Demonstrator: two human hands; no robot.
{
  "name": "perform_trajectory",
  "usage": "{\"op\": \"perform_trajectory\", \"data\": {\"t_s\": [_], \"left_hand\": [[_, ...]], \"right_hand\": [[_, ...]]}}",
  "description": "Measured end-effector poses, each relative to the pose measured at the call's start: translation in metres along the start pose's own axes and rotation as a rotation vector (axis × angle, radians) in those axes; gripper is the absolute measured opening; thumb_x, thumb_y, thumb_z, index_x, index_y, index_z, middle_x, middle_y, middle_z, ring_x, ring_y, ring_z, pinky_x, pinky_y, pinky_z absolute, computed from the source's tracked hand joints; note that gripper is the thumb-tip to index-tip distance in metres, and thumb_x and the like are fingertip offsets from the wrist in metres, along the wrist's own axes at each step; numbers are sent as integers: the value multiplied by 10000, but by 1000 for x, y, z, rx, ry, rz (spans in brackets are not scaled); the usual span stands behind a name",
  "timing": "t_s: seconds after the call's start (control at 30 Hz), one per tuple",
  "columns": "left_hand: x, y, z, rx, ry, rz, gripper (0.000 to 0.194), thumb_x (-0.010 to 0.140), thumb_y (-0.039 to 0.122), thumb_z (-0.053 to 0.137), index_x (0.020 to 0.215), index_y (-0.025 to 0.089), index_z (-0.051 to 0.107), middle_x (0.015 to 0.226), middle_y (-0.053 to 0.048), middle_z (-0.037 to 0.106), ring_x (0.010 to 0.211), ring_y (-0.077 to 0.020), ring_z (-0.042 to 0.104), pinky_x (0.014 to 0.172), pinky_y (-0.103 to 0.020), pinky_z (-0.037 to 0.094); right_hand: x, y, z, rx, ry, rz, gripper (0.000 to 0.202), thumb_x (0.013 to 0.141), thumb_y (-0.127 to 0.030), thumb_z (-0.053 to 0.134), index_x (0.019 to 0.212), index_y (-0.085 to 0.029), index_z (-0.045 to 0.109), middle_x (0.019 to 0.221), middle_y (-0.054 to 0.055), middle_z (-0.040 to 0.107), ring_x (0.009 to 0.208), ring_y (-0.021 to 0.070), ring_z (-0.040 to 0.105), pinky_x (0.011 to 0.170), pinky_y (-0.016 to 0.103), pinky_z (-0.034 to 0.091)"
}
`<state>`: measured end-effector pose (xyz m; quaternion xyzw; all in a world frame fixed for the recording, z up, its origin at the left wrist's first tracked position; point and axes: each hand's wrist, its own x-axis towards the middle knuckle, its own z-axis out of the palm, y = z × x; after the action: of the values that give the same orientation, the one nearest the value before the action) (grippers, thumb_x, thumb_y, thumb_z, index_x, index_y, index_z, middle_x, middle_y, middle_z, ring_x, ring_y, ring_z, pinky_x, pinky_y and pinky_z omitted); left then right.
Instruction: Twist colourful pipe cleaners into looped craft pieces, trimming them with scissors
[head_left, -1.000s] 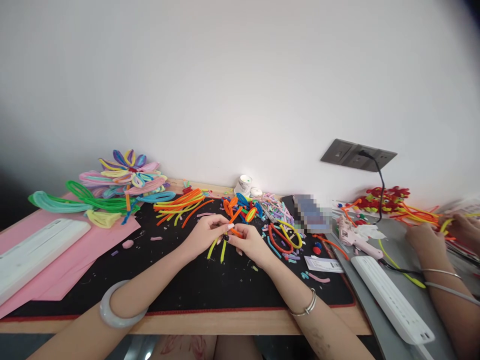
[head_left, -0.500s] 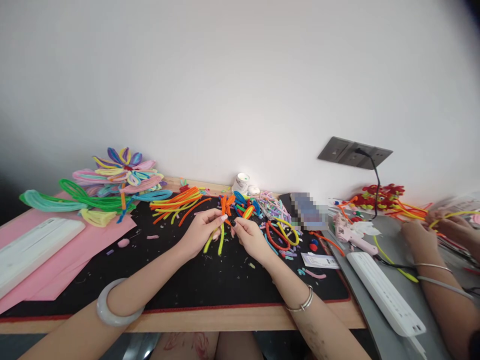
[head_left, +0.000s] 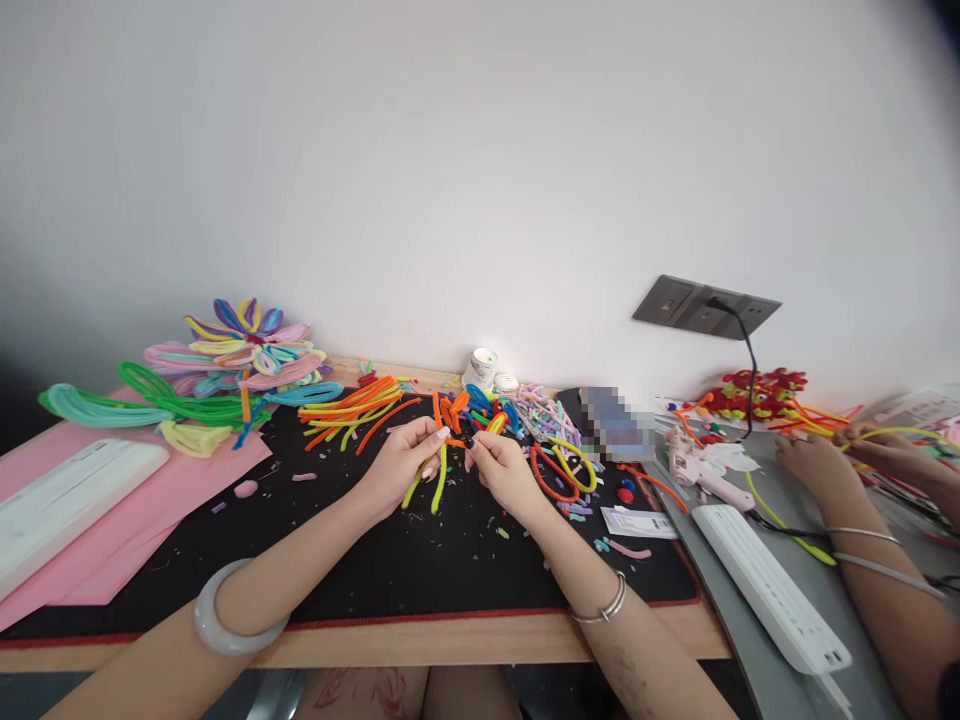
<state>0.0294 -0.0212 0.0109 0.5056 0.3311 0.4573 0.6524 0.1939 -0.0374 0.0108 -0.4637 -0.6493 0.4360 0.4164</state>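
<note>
My left hand [head_left: 409, 458] is closed in a pinch on a small bundle of pipe cleaners. Two yellow-green pipe cleaner ends [head_left: 439, 485] hang below its fingers, and bent orange pipe cleaners [head_left: 451, 408] stick up above them. A short orange strand reaches sideways from the bundle to the fingertips of my right hand [head_left: 499, 468], which is closed with thumb and forefinger together at its end. Both hands are just above the black mat [head_left: 360, 570]. Behind them lies a row of loose orange and yellow pipe cleaners [head_left: 352, 405].
Red and yellow pipe cleaner loops [head_left: 555, 472] and coloured scraps lie right of my hands, near a phone [head_left: 619, 425]. A pipe cleaner flower [head_left: 251, 345] and pink sheets [head_left: 202, 500] are left. Rightward are a glue gun [head_left: 705, 470], a power strip [head_left: 772, 585] and another person's hands [head_left: 817, 470].
My right hand has drawn slightly away to the right from my left, so the short orange strand shows between them. The other person's hands have shifted a little left.
</note>
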Motion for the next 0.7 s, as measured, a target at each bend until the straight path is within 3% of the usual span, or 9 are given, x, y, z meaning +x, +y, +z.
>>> {"op": "perform_trajectory", "data": {"t_s": [0.1,0.17,0.3,0.4,0.53,0.7], "left_hand": [[0,2,-3,-34,-8,-5,210,787,347,597,757,156,515,565,58,505,477,-36,457,497,-146,377],[0,3,-5,-75,-4,-24,204,766,345,620,828,164,550,642,40,556,545,-55,522,558,-169,432],[0,3,-5,-98,-11,-58,237,722,342,663,860,164,588,713,5,619,636,-109,597,631,-234,492],[0,2,-7,-87,-26,-71,259,710,330,677,895,160,613,760,-22,651,692,-142,627,665,-264,504],[1,1,-9,-81,-30,-50,278,711,310,678,949,177,628,876,-47,667,784,-159,626,678,-253,494],[1,2,-11,-52,-20,4,198,698,264,678,872,170,667,870,-33,643,740,-128,582,640,-222,463]], "right_hand": [[1,1,1,204,11,49,266,804,-413,514,696,-170,517,453,-92,305,352,47,261,358,186,242],[1,-1,3,335,10,88,252,738,-402,603,777,-178,496,490,-86,409,359,49,321,357,186,314],[1,-5,7,483,3,202,433,630,-275,707,956,-203,431,590,-58,584,416,77,480,430,210,432],[1,-5,5,543,-16,231,459,636,-212,685,1006,-208,413,601,-43,622,446,97,543,464,213,442],[1,-1,-1,597,-31,190,347,676,-219,664,963,-195,471,620,-21,642,460,87,549,473,195,422],[1,1,-5,638,-31,182,286,687,-219,663,950,-180,558,617,-18,630,472,71,523,473,185,411]]}}
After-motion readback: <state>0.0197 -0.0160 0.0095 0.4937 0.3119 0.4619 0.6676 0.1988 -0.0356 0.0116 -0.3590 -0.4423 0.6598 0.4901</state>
